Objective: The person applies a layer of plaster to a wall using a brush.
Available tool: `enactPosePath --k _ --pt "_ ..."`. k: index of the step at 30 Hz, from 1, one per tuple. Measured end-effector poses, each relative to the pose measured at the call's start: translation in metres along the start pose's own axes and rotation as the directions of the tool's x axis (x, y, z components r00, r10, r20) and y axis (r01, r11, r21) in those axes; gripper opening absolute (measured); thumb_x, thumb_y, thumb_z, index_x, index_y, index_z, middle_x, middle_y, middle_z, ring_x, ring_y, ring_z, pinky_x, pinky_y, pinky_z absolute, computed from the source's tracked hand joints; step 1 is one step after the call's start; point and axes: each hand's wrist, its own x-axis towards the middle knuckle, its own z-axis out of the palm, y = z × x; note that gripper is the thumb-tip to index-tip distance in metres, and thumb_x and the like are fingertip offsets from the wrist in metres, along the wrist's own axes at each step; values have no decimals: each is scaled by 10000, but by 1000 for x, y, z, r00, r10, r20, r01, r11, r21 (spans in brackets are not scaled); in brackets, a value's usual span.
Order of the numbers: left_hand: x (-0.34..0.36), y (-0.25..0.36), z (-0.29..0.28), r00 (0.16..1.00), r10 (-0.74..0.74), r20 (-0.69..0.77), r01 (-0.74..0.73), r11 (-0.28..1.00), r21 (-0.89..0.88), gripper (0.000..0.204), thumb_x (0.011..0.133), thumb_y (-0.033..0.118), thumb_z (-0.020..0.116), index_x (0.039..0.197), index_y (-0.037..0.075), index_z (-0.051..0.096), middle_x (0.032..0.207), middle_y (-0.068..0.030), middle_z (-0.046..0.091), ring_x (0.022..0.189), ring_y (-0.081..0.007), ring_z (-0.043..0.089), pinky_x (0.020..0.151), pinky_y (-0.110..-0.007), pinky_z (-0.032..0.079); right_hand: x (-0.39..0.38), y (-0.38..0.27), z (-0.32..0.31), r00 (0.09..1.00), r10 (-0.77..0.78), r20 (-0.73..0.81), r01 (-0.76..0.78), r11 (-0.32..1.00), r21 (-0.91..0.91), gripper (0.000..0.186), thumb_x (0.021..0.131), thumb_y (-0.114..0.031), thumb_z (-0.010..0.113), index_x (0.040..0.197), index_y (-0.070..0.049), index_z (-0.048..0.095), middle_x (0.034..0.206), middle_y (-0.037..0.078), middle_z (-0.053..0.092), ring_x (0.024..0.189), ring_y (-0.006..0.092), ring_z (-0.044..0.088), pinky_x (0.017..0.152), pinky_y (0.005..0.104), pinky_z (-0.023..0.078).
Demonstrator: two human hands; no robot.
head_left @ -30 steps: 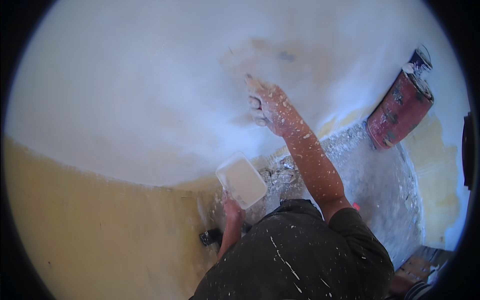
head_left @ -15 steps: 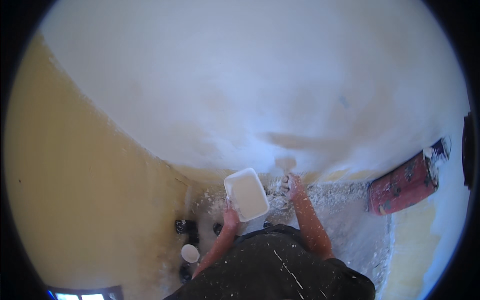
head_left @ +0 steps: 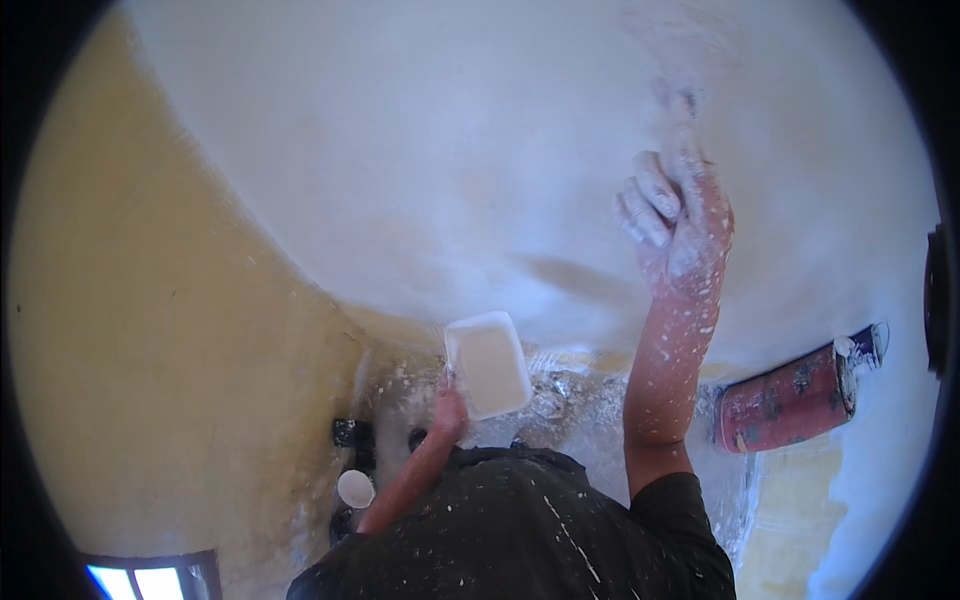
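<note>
Left hand (head_left: 450,408) clasps white tray (head_left: 482,321); right hand (head_left: 682,215) curls round blurred tool (head_left: 686,100).

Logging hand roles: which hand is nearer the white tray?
Left: the left hand holds the white tray at its left edge; the right hand is raised, apart, to its right.

Tray (head_left: 480,321) left of drum (head_left: 785,402), window (head_left: 152,582) lower left.
</note>
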Motion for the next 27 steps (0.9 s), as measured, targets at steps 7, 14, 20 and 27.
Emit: enactPosePath --k 7,14,20,27 --pt "62 -43 -81 1000 13 5 -13 1000 -29 447 909 68 266 1353 27 236 1348 -129 316 1198 -217 337 1026 -312 265 -27 200 -50 950 121 -289 -202 943 -266 571 887 -471 406 1332 -120 331 586 -54 348 446 38 298 387 183 254" --pt "82 -21 -166 973 170 156 -222 504 835 489 856 37 292 1336 -33 230 1361 -208 276 1253 -298 273 1058 -341 200 -150 394 -96 518 803 -294 -733 594 331 316 872 -334 475 1075 -94 510 631 -16 418 460 113 371 404 267 324" --pt "88 -3 -225 957 108 268 -286 240 928 528 809 13 316 1320 -81 217 1360 -237 263 1270 -322 246 1070 -363 178 -41 300 9 803 501 -322 -344 832 435 322 861 -324 484 1085 -92 480 942 74 521 839 192 505 681 384 429" --pt "97 13 -283 986 65 152 -134 857 498 509 808 10 342 1303 -75 260 1349 -241 275 1251 -336 266 1061 -371 195 27 192 165 997 59 -58 -62 997 -53 301 889 -360 440 1008 -89 493 548 -53 314 396 75 281 407 198 296"
